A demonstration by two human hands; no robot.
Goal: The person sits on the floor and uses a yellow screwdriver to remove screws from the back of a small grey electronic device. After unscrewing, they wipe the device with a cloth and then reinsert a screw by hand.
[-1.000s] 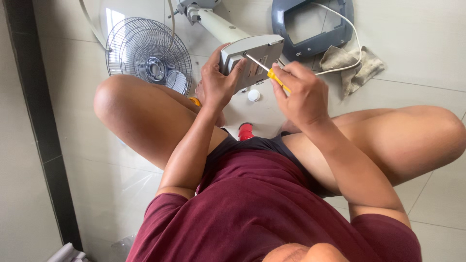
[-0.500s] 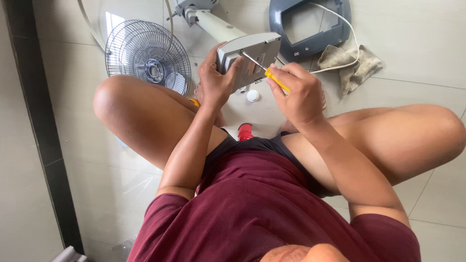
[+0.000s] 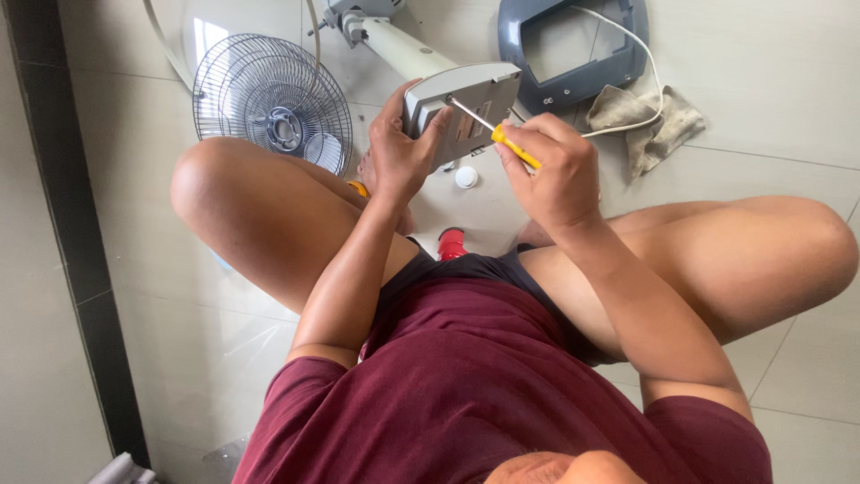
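At upper centre of the frame, the left hand (image 3: pixel 399 152) clasps a grey control box (image 3: pixel 466 103) at the end of a pale fan column (image 3: pixel 403 49), fingers wrapped round its near edge and thumb against its side. The right hand (image 3: pixel 551 170) is closed round the yellow handle of a screwdriver (image 3: pixel 497 134), whose thin metal shaft slants up and left onto the box's upper face.

Compared with half a second and a second ago, little has changed: both hands keep the same hold, and the screwdriver tip stays on roughly the same spot near the upper left of the box. The handle sits at nearly the same angle, so any turning between pictures is too small to tell. My reading is that the driving of one screw goes on without a shift to another place.

Round the hands, all on the tiled floor (image 3: pixel 788 99): a wire fan guard (image 3: pixel 269 99) at upper left, a grey base frame (image 3: pixel 573 45) at upper right with a white cord (image 3: pixel 640 81) trailing across it, and a crumpled cloth (image 3: pixel 649 125) just beside that frame. A small white cap (image 3: pixel 466 177) lies on the floor below the box, and a red object (image 3: pixel 451 242) shows between the person's bare knees, partly hidden.
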